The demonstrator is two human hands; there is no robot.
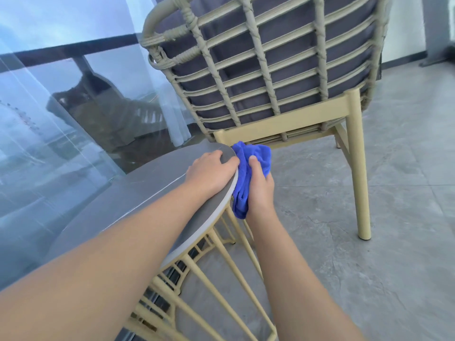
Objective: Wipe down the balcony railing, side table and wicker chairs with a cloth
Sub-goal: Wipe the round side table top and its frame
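Note:
A round grey side table (138,193) on yellow metal legs fills the lower left. My left hand (211,171) rests on its top at the far right rim, fingers curled over the edge. My right hand (259,188) grips a bunched blue cloth (246,168) and holds it against the table's rim, just right of my left hand. Behind them stands a wicker chair (270,70) with a woven yellow back, a grey cushion and yellow legs. A dark balcony railing (69,50) on glass panels runs along the upper left.
Grey stone floor tiles (369,217) spread out to the right and below. The glass panel (37,143) beside the table shows a reflection of a chair. A white wall (403,30) with a dark skirting lies at the far right.

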